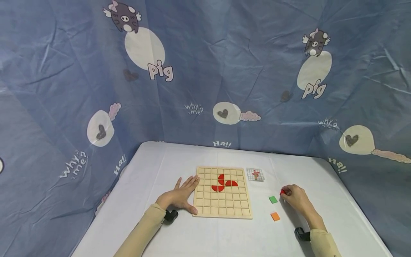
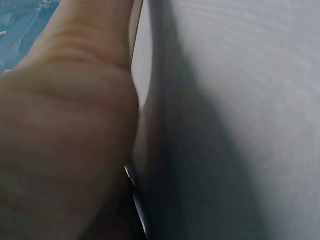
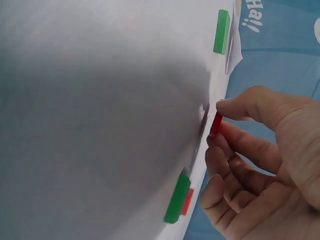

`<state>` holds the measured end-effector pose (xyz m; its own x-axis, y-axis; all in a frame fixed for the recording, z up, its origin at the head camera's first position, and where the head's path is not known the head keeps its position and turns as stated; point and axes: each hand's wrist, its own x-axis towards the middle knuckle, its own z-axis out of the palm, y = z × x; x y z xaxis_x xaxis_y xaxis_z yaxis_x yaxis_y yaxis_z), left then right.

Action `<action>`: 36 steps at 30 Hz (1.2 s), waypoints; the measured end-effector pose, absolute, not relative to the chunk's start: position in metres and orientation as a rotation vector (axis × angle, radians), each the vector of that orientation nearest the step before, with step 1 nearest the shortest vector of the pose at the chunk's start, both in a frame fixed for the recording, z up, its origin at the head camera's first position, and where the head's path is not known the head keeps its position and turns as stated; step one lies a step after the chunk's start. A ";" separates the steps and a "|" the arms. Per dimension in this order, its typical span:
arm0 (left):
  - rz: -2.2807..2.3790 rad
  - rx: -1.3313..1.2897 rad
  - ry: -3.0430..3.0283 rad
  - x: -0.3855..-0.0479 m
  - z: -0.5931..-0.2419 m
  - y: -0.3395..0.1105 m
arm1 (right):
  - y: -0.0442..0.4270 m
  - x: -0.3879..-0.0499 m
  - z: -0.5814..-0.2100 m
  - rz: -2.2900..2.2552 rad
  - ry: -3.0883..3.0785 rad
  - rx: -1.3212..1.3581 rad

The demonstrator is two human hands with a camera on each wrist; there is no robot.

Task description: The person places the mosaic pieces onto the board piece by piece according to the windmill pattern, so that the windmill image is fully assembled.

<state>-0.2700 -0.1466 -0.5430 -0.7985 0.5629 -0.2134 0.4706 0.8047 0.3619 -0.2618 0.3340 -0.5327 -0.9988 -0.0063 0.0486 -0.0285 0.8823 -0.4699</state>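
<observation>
Got a white-cloth table here, rounded off at the far corners. Carries a wooden grid board lying flat around the middle, plus a printed pinwheel card just beside its far right corner. Off to the right, also has a green square tile and, a bit nearer, an orange square tile. From the right wrist cam, can spot another green block and a red block right behind.

Left hand fills left side — white tabletop at right (shadowed near the hand) — blue cloth top-left.
</observation>
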 end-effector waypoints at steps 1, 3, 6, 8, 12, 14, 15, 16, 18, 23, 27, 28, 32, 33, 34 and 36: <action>0.416 0.789 2.681 -0.270 -0.544 -0.147 | 0.333 -0.261 -0.532 0.753 -2.996 0.037; 0.411 0.787 2.683 -0.270 -0.544 -0.147 | 0.330 -0.261 -0.531 0.754 -2.978 0.067; 0.416 0.786 2.684 -0.270 -0.545 -0.147 | 0.324 -0.260 -0.526 0.758 -2.943 0.130; 0.420 0.787 2.685 -0.270 -0.545 -0.147 | 0.318 -0.260 -0.521 0.765 -2.923 0.169; 0.423 0.793 2.685 -0.269 -0.545 -0.147 | 0.301 -0.259 -0.512 0.778 -2.894 0.234; 0.420 0.796 2.687 -0.269 -0.544 -0.147 | 0.290 -0.260 -0.508 0.778 -2.891 0.267; 0.419 0.796 2.688 -0.269 -0.544 -0.147 | 0.285 -0.260 -0.506 0.775 -2.890 0.281; 0.417 0.795 2.688 -0.269 -0.544 -0.147 | 0.279 -0.260 -0.505 0.776 -2.889 0.294; 0.417 0.795 2.690 -0.269 -0.543 -0.147 | 0.267 -0.261 -0.503 0.779 -2.889 0.329; 0.419 0.795 2.692 -0.269 -0.542 -0.147 | 0.236 -0.265 -0.502 0.796 -2.875 0.417; 0.416 0.789 2.688 -0.269 -0.544 -0.147 | 0.214 -0.265 -0.502 0.811 -2.869 0.505; 0.415 0.790 2.689 -0.269 -0.544 -0.147 | 0.209 -0.265 -0.502 0.816 -2.866 0.531; 0.404 0.791 2.690 -0.269 -0.544 -0.146 | 0.192 -0.265 -0.503 0.833 -2.880 0.598; 0.403 0.791 2.691 -0.269 -0.544 -0.146 | 0.188 -0.265 -0.504 0.841 -2.877 0.609; 0.402 0.791 2.691 -0.269 -0.544 -0.146 | 0.184 -0.265 -0.504 0.850 -2.882 0.618; 0.404 0.791 2.690 -0.269 -0.543 -0.146 | 0.178 -0.266 -0.506 0.863 -2.886 0.630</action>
